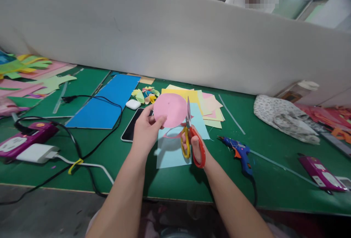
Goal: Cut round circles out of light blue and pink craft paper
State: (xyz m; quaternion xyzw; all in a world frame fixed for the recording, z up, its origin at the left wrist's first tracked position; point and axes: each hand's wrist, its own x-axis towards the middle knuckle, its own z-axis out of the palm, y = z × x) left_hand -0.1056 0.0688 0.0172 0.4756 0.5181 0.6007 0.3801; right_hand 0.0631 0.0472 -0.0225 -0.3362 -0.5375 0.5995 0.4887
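My left hand (145,128) pinches a round pink paper disc (170,109) by its lower left edge and holds it up above the green table (170,183). My right hand (196,144) grips scissors (192,139) with red and yellow handles, blades pointing up at the disc's right edge. A thin pink paper strip curls below the disc. Beneath both hands lies a light blue paper sheet (172,150).
A blue glue gun (238,152) lies to the right, a phone (133,126) and white earbud case (133,104) to the left. Coloured paper sheets (208,106), a blue sheet (106,102), cables, purple devices and a cloth (285,117) lie around. A white partition stands behind; another person is beyond it.
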